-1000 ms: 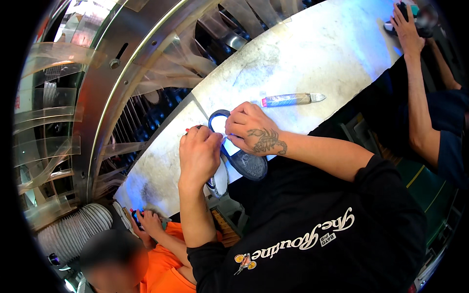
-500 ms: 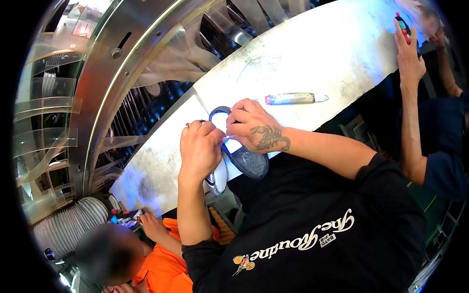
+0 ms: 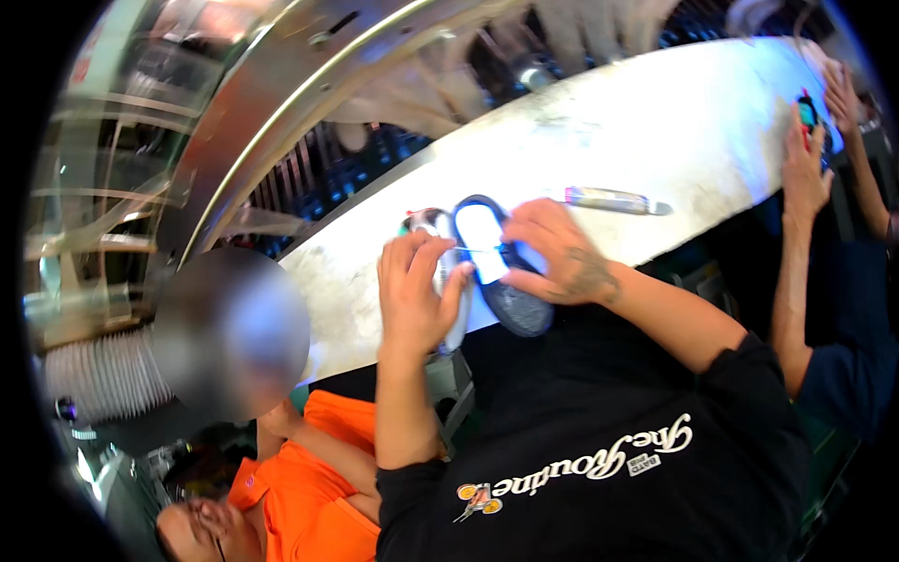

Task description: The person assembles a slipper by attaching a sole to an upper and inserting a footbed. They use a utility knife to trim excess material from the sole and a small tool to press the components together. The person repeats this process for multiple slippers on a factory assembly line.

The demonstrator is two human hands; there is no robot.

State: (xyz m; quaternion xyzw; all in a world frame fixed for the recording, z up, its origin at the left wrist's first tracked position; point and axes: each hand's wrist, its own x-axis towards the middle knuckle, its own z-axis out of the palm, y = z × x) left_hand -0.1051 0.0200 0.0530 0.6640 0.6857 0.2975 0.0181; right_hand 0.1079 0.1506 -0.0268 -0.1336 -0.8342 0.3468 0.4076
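Observation:
A dark slip-on shoe (image 3: 523,314) with a bright white patch inside lies at the table's near edge. A thin pale strand (image 3: 479,249) stretches straight across its opening between my two hands. My left hand (image 3: 412,286) has curled fingers at the strand's left end, over a pale shoe (image 3: 457,323) that it partly covers. My right hand (image 3: 554,251) bends its fingers at the right end, with its thumb lower by the dark shoe. Both thumbs stand somewhat apart from the fingers, and the exact grip is blurred.
A capped-looking knife or pen-shaped tool (image 3: 618,200) lies right of my hands on the white table (image 3: 581,122). Curved metal framing with clear strips (image 3: 375,80) runs along the far side. A person in orange (image 3: 309,468) is at left; another person's hand (image 3: 805,173) holds a small device at right.
My hands have moved apart, uncovering the strand and more of the dark shoe. The whole view has shifted, and the person in orange has come further into view.

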